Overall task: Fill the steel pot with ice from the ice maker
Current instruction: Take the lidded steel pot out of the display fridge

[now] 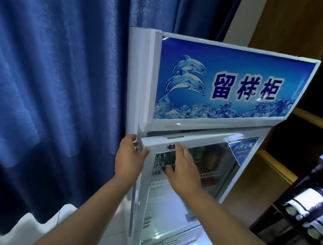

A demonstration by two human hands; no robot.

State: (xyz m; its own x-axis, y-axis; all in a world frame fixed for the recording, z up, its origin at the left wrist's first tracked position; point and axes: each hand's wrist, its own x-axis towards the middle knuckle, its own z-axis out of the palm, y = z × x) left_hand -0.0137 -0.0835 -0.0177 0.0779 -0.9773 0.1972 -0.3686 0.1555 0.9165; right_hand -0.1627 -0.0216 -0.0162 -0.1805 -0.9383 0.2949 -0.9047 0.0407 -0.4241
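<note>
Opening step, by the look of it. The cabinet door is gripped at its top left corner by the left hand, fingers seemingly curled round the edge. The right hand is laid flat and open on the door. No pot is seen. Next, the door must be swung wide.

glossy glass door, blue cloth curtain

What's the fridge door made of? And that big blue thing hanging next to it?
The fridge door looks like clear glass: you can see the wire shelves through it, and it shines. Its white frame is smooth, probably plastic or painted metal. The blue curtain looks like soft, slightly fuzzy cloth, hanging in folds.
</note>
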